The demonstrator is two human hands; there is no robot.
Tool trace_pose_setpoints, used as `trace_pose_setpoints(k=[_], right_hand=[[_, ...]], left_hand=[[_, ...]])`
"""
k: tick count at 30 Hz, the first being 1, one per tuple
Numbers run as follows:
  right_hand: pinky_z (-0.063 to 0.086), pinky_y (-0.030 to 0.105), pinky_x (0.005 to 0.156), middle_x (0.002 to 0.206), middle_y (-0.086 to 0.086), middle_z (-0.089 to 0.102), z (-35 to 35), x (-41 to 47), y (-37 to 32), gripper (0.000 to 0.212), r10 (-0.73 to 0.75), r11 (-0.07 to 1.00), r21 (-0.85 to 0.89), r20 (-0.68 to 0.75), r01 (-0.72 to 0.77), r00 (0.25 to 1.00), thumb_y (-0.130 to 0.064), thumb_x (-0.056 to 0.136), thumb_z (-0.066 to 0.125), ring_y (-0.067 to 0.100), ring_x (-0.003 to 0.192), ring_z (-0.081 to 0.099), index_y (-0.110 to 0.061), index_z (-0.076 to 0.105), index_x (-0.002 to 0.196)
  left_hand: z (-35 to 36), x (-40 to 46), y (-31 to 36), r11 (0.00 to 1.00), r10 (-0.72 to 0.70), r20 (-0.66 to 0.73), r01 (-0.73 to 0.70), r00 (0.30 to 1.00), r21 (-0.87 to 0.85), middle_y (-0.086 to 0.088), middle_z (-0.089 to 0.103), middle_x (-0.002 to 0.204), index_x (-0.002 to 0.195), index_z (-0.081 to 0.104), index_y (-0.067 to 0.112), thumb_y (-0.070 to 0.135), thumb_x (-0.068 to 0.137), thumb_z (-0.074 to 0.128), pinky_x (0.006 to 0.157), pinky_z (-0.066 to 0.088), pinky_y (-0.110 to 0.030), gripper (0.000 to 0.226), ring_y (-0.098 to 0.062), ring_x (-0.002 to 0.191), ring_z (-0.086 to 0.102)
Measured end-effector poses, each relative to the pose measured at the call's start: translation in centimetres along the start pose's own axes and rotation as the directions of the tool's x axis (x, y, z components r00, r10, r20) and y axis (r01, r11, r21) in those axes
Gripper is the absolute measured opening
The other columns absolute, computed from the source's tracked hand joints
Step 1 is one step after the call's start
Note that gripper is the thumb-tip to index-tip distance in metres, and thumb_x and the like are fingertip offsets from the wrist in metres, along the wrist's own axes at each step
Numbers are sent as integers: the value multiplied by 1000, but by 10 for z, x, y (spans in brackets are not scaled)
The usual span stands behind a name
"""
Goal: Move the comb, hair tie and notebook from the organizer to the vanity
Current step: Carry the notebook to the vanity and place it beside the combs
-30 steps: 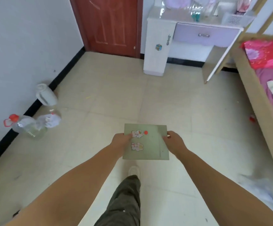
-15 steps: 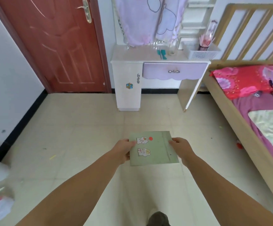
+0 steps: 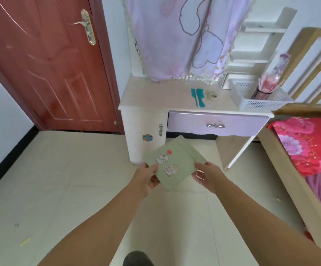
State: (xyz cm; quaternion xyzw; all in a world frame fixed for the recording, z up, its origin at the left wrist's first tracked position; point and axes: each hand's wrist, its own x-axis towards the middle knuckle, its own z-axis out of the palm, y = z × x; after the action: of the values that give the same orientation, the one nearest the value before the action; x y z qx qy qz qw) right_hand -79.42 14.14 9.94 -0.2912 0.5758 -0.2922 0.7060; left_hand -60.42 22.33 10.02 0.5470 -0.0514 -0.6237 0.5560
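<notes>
I hold a pale green notebook [image 3: 175, 163] with cartoon stickers between both hands, tilted, in front of the vanity. My left hand [image 3: 145, 178] grips its lower left edge. My right hand [image 3: 206, 174] touches its right edge with the fingers partly spread. On the white vanity top [image 3: 152, 96] lie two teal combs [image 3: 198, 97] and, just to their right, a small pale hair tie [image 3: 212, 96]. A white mesh organizer basket [image 3: 261, 101] stands at the vanity's right end, with a dark cup of pinkish sticks in it.
A red-brown door [image 3: 46, 70] is shut to the left of the vanity. A lilac cloth [image 3: 178, 35] hangs over the mirror. A wooden bed [image 3: 307, 160] with red and purple bedding fills the right side. Tiled floor lies between me and the vanity.
I have walked closer to the vanity, which now looms larger. The notebook has turned from flat and square to tilted, its far corner pointing toward the vanity.
</notes>
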Motion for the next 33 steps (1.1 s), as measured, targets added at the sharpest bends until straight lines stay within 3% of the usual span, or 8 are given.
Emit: trace_pose_setpoints(k=[3,8,14,16,19,25,29,33], right_hand=[[49,28,61,91,5,65,27,65,-47,17,-32,999,31,-1,32,999,-6,90,56,19,76,62,-9,59,106],[47,26,59,83,3,62,59,165,-119,9,-91,990,-116,-49,85,995,-10,93,52,15,68,54,-13,61,94],[48,25,59,82,1,67,95,256,-195,14,-152,962,-245,-114,120,982,-14,92,52,13,70,61,-16,65,91],[56,34,71,88,6,68,101,283,-212,18,-195,934,-330,-139,140,971,-18,92,50,18,75,61,-12,66,95],[52,49,94,103,14,68,105,328,-234,26,-195,870,-483,-144,103,970,-17,92,48,31,95,64,-7,63,111],[54,40,84,104,16,68,105,425,-282,31,-240,679,-726,-87,103,967,-8,87,46,29,91,63,-5,65,112],[40,24,58,100,12,70,103,480,-313,32,-254,579,-808,-51,110,966,-13,88,47,21,78,56,-16,64,115],[42,26,65,100,12,70,100,513,-318,34,-193,573,-816,-49,72,980,-15,89,46,22,80,56,-20,61,119]], left_hand=[[11,64,38,998,-24,57,21,998,60,-10,65,104,117,54,11,-1,91,48,80,54,-38,29,-25,87,64],[21,176,121,975,2,41,-11,999,222,-9,64,89,109,54,6,1,89,53,70,51,-32,20,-22,75,61],[77,280,210,822,-67,116,-11,991,569,-9,68,91,108,61,5,2,90,51,68,54,-33,21,-22,78,64],[97,310,223,820,-75,69,22,995,572,-15,65,97,105,60,3,-2,90,47,78,54,-41,20,-29,86,61],[122,356,236,840,-87,15,65,996,538,-18,63,100,100,57,3,-6,89,46,82,52,-43,18,-30,90,60],[165,445,256,876,-24,-98,69,995,477,-18,64,102,98,59,4,-8,87,49,84,51,-39,19,-29,91,60],[185,495,262,750,133,-159,6,978,662,-19,69,106,85,64,8,-1,81,54,92,52,-46,14,-33,100,64],[196,526,262,547,219,-178,31,959,837,-9,69,102,100,63,9,10,81,54,74,49,-31,21,-25,89,62]])
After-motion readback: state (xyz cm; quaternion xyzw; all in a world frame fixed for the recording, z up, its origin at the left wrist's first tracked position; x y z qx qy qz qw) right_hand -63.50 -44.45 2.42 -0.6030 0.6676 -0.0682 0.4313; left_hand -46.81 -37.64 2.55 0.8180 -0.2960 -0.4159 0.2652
